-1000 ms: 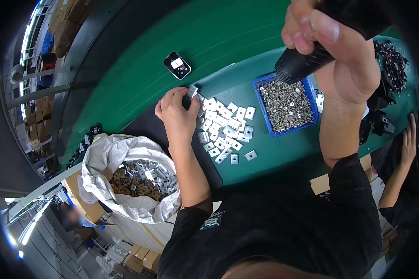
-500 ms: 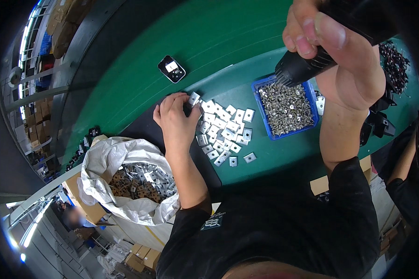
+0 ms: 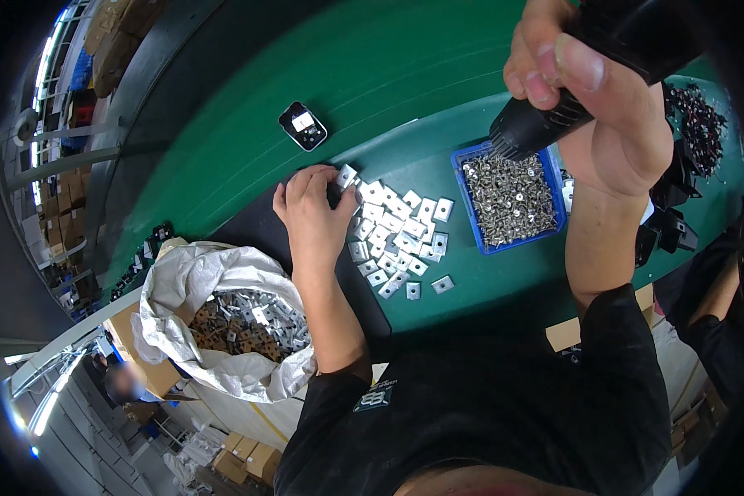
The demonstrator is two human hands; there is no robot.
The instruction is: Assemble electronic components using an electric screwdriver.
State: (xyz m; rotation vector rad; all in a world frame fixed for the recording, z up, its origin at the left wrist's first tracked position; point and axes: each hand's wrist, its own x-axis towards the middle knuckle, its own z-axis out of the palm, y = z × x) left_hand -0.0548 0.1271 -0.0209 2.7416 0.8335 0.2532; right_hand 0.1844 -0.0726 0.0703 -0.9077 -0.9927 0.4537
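Note:
My left hand (image 3: 312, 207) is at the edge of a dark mat, thumb and fingers closed around a small silver metal clip (image 3: 346, 175) with a hole in it. To its right lies a loose heap of similar clips (image 3: 393, 225) on the green surface. High on the right, my right hand (image 3: 608, 116) is wrapped round a black electric screwdriver (image 3: 546, 122), its ribbed nose slanting down to the left. That nose is over the far edge of a blue bin (image 3: 511, 245) full of screws (image 3: 512, 198); its very tip cannot be made out.
An open white sack (image 3: 169, 285) of metal clips stands at the near left. A small black-and-white box (image 3: 303, 126) lies farther back. Black parts (image 3: 674, 227) and a dark pile of small pieces (image 3: 698, 124) are at the right, near another person's arm (image 3: 723, 289).
Both hands keep nearly the same poses and grips. The whole view has shifted very slightly.

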